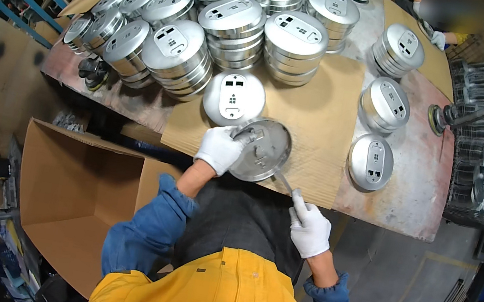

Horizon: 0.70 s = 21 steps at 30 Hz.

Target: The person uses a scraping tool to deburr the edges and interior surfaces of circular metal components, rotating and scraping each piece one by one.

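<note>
The left hand [221,149] is clamped on the rim of a metal disc [274,151], held inner side up over the near edge of the cardboard [332,118]. The right hand [310,231] grips a thin tool [283,181], its far end at the disc's lower right rim, so this piece seems partway through. One cover [252,99] lies face up just beyond, and many stacks [230,50] stand behind; whether those are finished or waiting cannot be told

One head-worn fisheye looks steeply down at the table [403,203] from above
</note>
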### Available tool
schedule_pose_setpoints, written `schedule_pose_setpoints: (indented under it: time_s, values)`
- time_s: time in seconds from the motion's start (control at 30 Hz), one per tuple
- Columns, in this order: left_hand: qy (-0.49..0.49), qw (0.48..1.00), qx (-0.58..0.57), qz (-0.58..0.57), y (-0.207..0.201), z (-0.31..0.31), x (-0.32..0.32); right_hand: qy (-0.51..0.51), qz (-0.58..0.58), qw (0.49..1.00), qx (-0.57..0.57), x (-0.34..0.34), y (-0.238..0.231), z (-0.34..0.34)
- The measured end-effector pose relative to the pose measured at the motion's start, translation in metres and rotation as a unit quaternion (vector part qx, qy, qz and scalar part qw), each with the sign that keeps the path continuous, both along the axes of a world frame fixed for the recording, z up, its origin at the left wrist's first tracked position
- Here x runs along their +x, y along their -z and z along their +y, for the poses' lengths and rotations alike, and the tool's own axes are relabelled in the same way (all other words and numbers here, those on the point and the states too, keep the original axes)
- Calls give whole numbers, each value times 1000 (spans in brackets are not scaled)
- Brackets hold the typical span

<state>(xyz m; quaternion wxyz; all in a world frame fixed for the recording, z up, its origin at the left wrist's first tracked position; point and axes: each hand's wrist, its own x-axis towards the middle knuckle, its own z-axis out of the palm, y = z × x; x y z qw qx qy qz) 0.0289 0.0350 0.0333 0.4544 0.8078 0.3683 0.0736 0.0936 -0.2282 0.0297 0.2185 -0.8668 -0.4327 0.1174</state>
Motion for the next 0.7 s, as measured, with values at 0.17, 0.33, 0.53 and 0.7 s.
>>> schedule_pose_setpoints:
  time_s: [0.17,0.33,0.53,0.7]
  values:
    - [-51,976,67,-201,31,-31,15,52,-33,994,-85,8,-29,6]
    - [-44,973,95,-207,38,-34,17,5,-43,991,-125,10,-45,12]
    - [-53,966,118,-226,44,-38,8,-50,-16,982,-182,8,-61,30]
    - [-47,966,135,-217,31,-44,3,-53,1,976,-210,10,-66,39]
